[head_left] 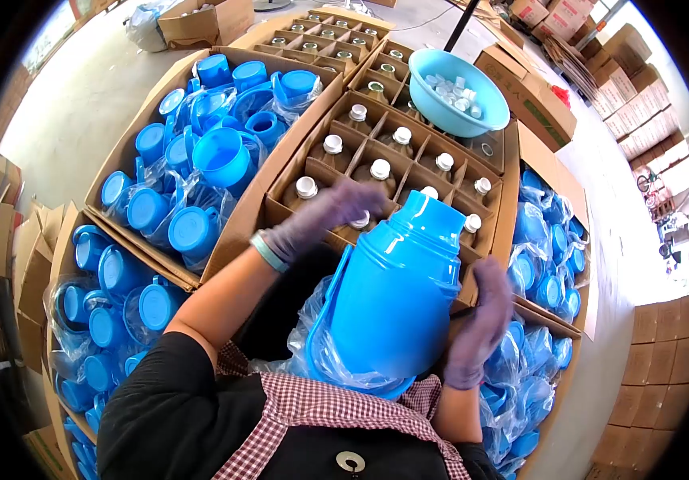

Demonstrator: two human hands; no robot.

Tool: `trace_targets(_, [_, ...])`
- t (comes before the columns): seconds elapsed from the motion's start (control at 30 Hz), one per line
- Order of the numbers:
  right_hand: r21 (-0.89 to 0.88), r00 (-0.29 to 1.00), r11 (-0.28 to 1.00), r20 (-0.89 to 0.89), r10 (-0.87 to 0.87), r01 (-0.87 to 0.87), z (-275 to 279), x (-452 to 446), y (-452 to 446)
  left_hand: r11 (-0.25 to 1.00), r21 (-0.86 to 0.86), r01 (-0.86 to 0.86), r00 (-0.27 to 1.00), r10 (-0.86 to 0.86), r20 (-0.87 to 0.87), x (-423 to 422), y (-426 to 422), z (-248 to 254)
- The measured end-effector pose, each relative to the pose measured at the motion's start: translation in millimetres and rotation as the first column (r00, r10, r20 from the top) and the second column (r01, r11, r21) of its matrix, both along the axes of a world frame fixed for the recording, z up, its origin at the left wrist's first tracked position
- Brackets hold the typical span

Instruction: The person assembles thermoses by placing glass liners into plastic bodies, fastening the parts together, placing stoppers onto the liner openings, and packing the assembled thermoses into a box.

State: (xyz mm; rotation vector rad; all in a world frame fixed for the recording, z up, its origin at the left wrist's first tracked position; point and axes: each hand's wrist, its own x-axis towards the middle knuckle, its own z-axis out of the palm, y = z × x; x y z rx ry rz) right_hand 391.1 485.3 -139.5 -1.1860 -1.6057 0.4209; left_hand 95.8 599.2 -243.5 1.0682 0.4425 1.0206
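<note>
A large blue thermos jug (396,300) stands upright at my lap, leaning a little, with its handle at the left. Crumpled clear plastic film (312,320) lies around its lower part. My left hand (324,216), in a purple-grey glove, is over the bottle carton with its fingers stretched toward the jug's neck, apart from it. On the other side, my right hand (480,320), gloved too, is held upright beside the jug's body with its fingers extended. Whether its palm touches the jug I cannot tell.
Ahead is a divided carton (344,120) of white-capped bottles (380,170). A light-blue basin (460,92) of small clear pieces rests over its far right part. Open boxes of blue jug parts (224,156) flank me on both sides. Stacked cartons (656,360) stand at the right.
</note>
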Motion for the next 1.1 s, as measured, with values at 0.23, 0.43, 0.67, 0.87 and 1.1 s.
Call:
trace_targets(0.23, [0.058,0.964,0.971,0.151,0.221,-0.232,-3.5,-22.4,-16.0,0.995,-0.076,-0.067,0.991,0.057,-0.12,23.1,-67.2,52.3])
trace_targets(0.43, [-0.053,0.958,0.982,-0.235,0.166,-0.183,-16.6,4.6,3.0,0.967,-0.075,-0.245,0.962,0.232,-0.142,1.0,-37.1,45.7])
trace_targets(0.67, [0.066,0.998,0.996,0.003,0.056,-0.056,-0.4,-15.8,15.9,0.941,-0.082,-0.328,0.934,0.336,0.123,15.0,-11.2,18.9])
trace_targets(0.87, [-0.059,0.899,0.946,-0.337,0.281,-0.318,-2.7,-35.2,16.8,0.995,-0.083,-0.056,0.981,0.071,0.183,47.7,-36.8,46.0])
trace_targets(1.1, [-0.011,0.517,0.891,-0.817,0.254,-0.454,-60.3,14.1,45.7,0.955,0.039,-0.296,0.951,0.298,-0.086,11.2,-44.3,65.8])
